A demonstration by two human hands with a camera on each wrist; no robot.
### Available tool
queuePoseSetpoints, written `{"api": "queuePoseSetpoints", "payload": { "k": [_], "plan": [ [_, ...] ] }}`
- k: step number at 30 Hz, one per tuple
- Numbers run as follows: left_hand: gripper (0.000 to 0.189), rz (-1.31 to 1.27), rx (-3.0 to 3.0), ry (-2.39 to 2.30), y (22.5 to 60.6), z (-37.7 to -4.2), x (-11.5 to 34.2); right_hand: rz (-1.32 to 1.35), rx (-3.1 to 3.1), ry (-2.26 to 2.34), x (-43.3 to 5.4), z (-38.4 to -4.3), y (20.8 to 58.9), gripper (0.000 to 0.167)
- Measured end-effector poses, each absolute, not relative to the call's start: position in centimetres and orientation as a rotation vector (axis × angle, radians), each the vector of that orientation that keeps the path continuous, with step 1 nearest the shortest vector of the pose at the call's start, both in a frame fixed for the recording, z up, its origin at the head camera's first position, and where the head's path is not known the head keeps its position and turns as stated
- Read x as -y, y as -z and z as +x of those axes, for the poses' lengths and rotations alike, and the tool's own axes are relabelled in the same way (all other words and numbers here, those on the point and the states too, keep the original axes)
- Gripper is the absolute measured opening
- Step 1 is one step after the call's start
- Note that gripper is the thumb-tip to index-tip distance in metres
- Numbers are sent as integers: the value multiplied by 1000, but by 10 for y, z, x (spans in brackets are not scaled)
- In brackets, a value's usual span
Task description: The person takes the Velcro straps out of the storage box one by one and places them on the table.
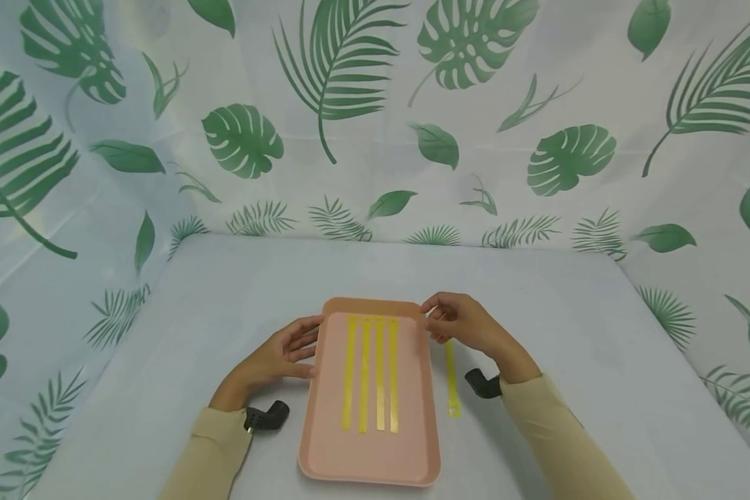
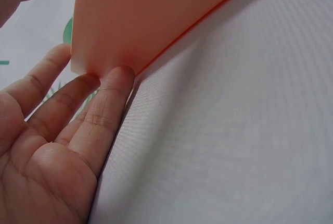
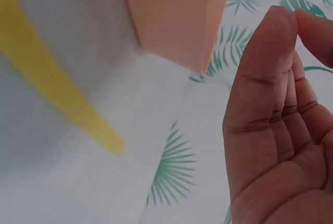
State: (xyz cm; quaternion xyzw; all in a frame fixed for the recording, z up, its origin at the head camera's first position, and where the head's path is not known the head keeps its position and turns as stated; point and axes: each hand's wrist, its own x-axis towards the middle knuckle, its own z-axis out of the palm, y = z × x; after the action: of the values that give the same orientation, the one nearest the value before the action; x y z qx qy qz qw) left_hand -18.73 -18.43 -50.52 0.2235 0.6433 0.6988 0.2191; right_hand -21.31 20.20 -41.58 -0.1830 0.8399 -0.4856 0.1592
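A pink tray [image 1: 369, 462] lies on the table, with several yellow flat strips [image 1: 380, 375] side by side lengthwise in it. Each has a wider head at its far end. My left hand [image 1: 287, 354] is at the tray's left side. In the left wrist view its extended fingertips [image 2: 117, 81] touch the outer wall of the tray [image 2: 119, 21]. By the far right corner is my right hand [image 1: 459, 321], its fingers loosely bent around nothing. One more yellow strip [image 1: 452, 382] lies on the table just right of the tray, its slotted head toward me.
The white tabletop [image 1: 237, 278] extends on both sides of the tray. Leaf-patterned cloth [image 1: 362, 160] stands behind and along both sides. A black wrist-worn device [image 1: 267, 417] is on the left wrist, and another black device [image 1: 484, 383] is on the right.
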Motion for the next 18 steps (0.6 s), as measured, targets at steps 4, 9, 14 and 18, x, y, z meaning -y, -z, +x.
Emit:
{"api": "queuePoseSetpoints", "payload": {
  "k": [4,9,14,18],
  "plan": [
    [98,606,-1760,-1943,504,-186,185,-611,-2366,1380,-193,-219,412,23],
    [99,600,-1757,-1944,503,-187,186,-747,-2328,1361,-179,-225,408,22],
    [99,601,-1763,-1940,505,-188,187,-821,-2286,1337,-168,-230,407,24],
    [99,595,-1758,-1939,505,-188,187,-835,-2262,1318,-158,-234,408,24]
  ]
}}
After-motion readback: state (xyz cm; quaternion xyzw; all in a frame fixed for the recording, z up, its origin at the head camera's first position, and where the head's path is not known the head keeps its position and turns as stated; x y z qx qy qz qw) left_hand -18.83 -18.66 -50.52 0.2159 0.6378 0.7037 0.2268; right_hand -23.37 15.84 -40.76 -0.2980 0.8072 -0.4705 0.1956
